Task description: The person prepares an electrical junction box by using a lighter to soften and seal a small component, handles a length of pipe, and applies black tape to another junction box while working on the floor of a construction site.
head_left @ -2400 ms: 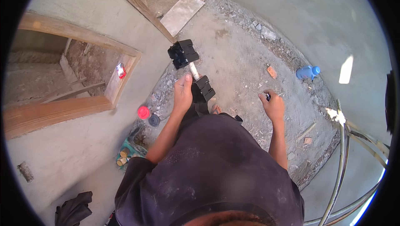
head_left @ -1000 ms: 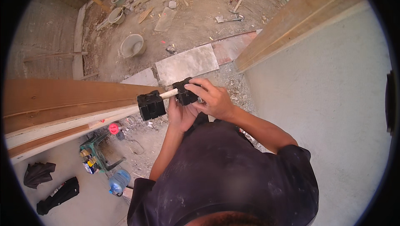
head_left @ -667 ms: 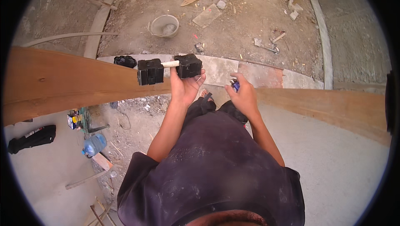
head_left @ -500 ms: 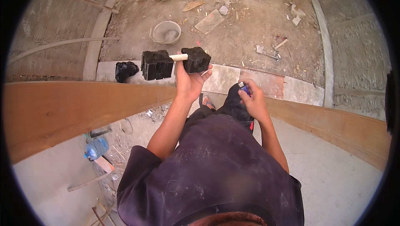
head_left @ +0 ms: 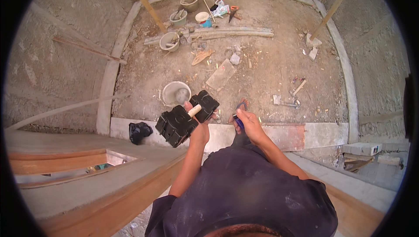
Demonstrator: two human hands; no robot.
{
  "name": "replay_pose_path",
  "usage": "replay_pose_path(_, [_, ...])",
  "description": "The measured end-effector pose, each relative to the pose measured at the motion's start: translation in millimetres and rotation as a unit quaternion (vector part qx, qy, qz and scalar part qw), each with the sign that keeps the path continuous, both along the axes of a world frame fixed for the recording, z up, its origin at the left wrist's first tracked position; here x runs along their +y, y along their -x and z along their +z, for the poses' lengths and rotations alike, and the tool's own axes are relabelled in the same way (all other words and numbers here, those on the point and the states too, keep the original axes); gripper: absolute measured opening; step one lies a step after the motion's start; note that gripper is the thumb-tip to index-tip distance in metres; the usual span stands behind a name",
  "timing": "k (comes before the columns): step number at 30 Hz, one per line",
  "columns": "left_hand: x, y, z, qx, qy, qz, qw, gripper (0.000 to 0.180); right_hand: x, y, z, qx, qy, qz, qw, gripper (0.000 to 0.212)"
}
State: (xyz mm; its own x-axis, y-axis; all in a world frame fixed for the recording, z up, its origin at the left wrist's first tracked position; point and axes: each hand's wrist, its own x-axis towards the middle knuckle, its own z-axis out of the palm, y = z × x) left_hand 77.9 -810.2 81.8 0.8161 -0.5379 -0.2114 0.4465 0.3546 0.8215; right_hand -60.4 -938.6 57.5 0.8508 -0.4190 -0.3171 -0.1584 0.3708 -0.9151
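Gripping 2 blk boxes [head_left: 176,125] joined by short white pipe [head_left: 194,111] w/ L hand [head_left: 200,133], ctr of frame.
Curling fingers, partly hidden, round upper-right box [head_left: 207,105]; pinching small blue item [head_left: 238,122] in R hand [head_left: 251,125], R of ctr, w/ pale bucket [head_left: 171,92] just above boxes, blk bag [head_left: 139,132] to their L.

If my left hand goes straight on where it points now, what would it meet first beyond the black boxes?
Probably the flat slab, ahead of the left hand and its black boxes; depth is unclear, so the hand may pass above it.
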Motion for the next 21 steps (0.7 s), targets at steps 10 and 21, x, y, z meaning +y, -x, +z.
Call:
replay_pose_path(10, [-147, -111, 34, 0.011, -0.019, 0.117, 0.993, 0.058, -190, -123, 53, -0.031, 0.087, 0.057, 0.994, 0.048])
replay_pose_path(21, [-279, -155, 25, -0.012, 0.03, 0.044, 0.998, 0.067, -269, -169, 77, 0.046, 0.042, 0.015, 0.998, 0.051])
